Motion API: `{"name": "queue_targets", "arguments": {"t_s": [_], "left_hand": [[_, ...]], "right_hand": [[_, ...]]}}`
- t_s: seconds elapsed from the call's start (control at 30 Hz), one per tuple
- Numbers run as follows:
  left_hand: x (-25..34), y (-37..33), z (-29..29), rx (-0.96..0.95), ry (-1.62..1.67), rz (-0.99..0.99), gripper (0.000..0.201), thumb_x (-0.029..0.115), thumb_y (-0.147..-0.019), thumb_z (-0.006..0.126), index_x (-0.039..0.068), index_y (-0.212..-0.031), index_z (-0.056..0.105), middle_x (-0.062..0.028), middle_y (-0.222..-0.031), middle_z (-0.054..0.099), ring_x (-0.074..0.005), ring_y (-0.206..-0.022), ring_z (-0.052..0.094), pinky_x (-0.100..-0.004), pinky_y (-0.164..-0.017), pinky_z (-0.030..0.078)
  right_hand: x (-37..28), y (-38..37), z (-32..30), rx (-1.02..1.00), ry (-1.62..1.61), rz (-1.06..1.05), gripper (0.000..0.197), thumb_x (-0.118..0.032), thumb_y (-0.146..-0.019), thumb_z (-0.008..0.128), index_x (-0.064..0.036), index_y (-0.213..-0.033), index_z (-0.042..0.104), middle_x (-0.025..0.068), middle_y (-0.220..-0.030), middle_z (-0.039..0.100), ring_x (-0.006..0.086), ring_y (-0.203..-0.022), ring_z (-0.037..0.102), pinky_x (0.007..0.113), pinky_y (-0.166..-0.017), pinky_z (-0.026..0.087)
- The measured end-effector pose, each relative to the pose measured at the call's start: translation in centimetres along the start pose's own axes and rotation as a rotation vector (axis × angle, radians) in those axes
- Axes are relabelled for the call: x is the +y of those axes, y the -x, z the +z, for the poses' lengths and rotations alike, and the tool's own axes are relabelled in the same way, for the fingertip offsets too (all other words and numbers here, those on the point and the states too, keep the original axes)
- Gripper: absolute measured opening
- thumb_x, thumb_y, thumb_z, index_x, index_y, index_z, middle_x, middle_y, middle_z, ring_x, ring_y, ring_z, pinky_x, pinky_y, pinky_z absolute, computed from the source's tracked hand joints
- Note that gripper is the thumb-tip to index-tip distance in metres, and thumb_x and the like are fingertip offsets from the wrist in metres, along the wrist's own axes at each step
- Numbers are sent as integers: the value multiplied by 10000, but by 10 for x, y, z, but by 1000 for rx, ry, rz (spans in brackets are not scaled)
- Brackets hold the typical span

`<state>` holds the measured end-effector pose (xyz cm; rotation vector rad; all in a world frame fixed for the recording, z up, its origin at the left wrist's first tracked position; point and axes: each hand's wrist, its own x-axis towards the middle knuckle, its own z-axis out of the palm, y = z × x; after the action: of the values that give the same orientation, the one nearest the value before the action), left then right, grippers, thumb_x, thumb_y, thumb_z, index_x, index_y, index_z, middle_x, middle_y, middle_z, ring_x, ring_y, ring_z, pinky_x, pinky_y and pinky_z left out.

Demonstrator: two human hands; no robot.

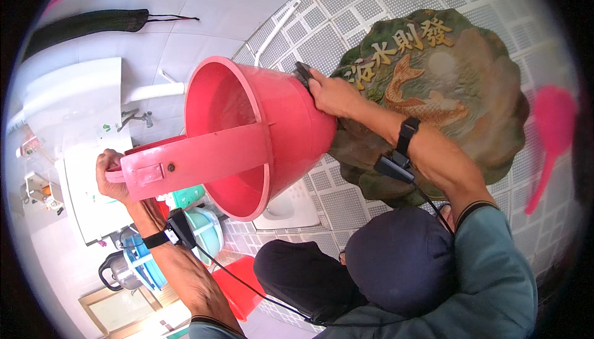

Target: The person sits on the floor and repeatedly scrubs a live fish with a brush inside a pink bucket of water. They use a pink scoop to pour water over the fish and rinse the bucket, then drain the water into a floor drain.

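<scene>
A large pinkish-red plastic bucket (297, 116) is tilted on its side in front of me, its open mouth turned toward the left. My left hand (111, 175) is closed round the end of its broad, flat handle (198, 156). At the bucket's far outer side, near its base, my right hand (334, 95) grips a small dark flat pad (304, 74) against the wall. The exact kind of that pad cannot be made out. Black straps with small boxes sit on both my wrists.
A leaf-shaped relief board (433, 104) with a carp lies on the tiled floor. Right of it is a pink long-handled scoop (552, 122). A squat toilet (288, 210), a red basin (238, 286), a kettle (124, 271) and a tap (136, 117) are around me.
</scene>
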<state>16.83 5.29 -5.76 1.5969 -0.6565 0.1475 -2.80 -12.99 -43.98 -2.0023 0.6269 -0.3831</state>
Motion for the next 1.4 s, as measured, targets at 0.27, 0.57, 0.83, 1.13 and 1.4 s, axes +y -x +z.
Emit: {"name": "queue_targets", "arguments": {"t_s": [0.27, 0.57, 0.83, 1.13, 1.4], "left_hand": [[6, -2, -13, 23, -30, 63, 272, 56, -854, 510, 80, -631, 356, -32, -642, 350, -115, -607, 373, -244, -566, 324], [-9, -9, -3, 80, -29, 119, 298, -3, -838, 538, 66, -581, 403, -6, -595, 362, -104, -541, 343, -264, -499, 273], [-12, -10, -12, 112, -76, 204, 234, 20, -813, 566, 42, -591, 495, -14, -631, 448, -116, -575, 435, -273, -538, 355], [-17, -18, -24, 67, 51, 183, 144, 26, -790, 577, -28, -657, 579, -40, -668, 508, -145, -629, 500, -279, -605, 419], [-23, -20, -22, 77, 3, 226, 184, 48, -806, 551, -44, -653, 597, -45, -674, 534, -139, -622, 505, -273, -577, 408]], "right_hand": [[-109, 116, -41, 177, -396, -217, 550, -164, -957, 452, 8, -1461, 318, 253, -597, 553, 447, -560, 572, 510, -591, 465], [-153, 4, -94, 21, -190, -99, 327, -192, -901, 430, 57, -1070, 558, 291, -1049, 611, 467, -879, 627, 525, -818, 510], [-177, 141, -53, -80, -266, -22, 626, -223, -962, 407, 215, -1374, 229, 264, -568, 552, 455, -506, 553, 544, -529, 475], [-159, 92, -73, 63, -606, 45, 618, -286, -1000, 379, 129, -1437, 242, 305, -975, 603, 393, -911, 623, 405, -796, 504], [-152, 17, -108, 219, -455, -358, 679, -357, -924, 526, -62, -1496, 312, 236, -1211, 618, 306, -965, 658, 371, -851, 512]]}}
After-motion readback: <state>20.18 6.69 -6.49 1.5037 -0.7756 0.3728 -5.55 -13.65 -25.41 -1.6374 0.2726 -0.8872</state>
